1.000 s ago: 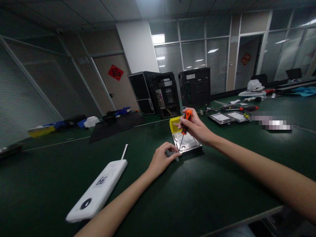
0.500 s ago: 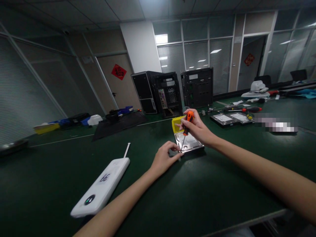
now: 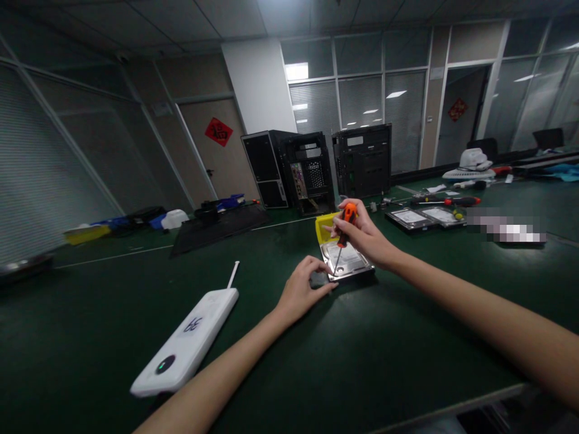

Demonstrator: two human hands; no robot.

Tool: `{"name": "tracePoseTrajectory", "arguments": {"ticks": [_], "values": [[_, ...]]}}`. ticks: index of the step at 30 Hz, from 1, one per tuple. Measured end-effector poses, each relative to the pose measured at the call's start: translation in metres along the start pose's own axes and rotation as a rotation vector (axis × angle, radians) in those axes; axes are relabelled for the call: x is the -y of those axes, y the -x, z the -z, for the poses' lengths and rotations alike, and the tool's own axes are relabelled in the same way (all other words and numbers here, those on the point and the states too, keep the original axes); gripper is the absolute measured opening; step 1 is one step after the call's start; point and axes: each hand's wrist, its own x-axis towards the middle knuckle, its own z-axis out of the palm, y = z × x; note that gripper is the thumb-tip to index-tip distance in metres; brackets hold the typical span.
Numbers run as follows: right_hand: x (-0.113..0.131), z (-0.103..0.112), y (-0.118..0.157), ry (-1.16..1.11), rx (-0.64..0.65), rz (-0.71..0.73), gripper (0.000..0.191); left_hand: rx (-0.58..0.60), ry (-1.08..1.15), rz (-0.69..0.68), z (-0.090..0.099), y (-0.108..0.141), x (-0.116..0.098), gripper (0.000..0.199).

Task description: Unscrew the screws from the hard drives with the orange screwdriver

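"On the tabletop (image 3: 384,337), where am I applying the screwdriver (image 3: 344,235)?"

"At the near-left corner of the hard drive (image 3: 349,261), which is lying flat. My right hand (image 3: 362,232) is clamping the screwdriver; my left hand (image 3: 302,284) is bracketing that corner, and I cannot tell whether its fingers are pinching anything."

"Which step am I performing?"

"Apparently screwdriving at that corner; the next move is probably calling for steady contact."

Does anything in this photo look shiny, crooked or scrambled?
All in the head view: glints edge the hard drive beside the left hand; light patches mark the glass panels; the door at left leans, perhaps lens distortion; mosaic squares hide something at right.
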Motion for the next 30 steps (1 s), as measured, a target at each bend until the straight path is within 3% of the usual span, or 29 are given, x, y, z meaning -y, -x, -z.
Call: {"name": "tracePoseTrajectory", "arguments": {"ticks": [10, 14, 17, 22, 30], "values": [[0.003, -0.006, 0.003, -0.014, 0.027, 0.002, 0.025, 0.025, 0.044, 0.009, -0.001, -0.001, 0.004, 0.018], [0.004, -0.007, 0.005, 0.041, 0.029, 0.009, 0.024, 0.146, 0.049, 0.026, 0.015, -0.005, 0.005, 0.033], [0.004, -0.005, 0.004, 0.114, -0.032, 0.048, 0.024, 0.308, -0.009, 0.031, 0.037, -0.008, 0.010, 0.034], [0.001, 0.002, 0.001, 0.222, -0.186, 0.106, 0.025, 0.451, -0.075, 0.072, 0.062, -0.010, 0.025, 0.032], [-0.006, 0.022, -0.003, 0.392, -0.326, 0.172, 0.023, 0.481, -0.038, 0.040, 0.050, -0.006, 0.034, 0.026]]}}
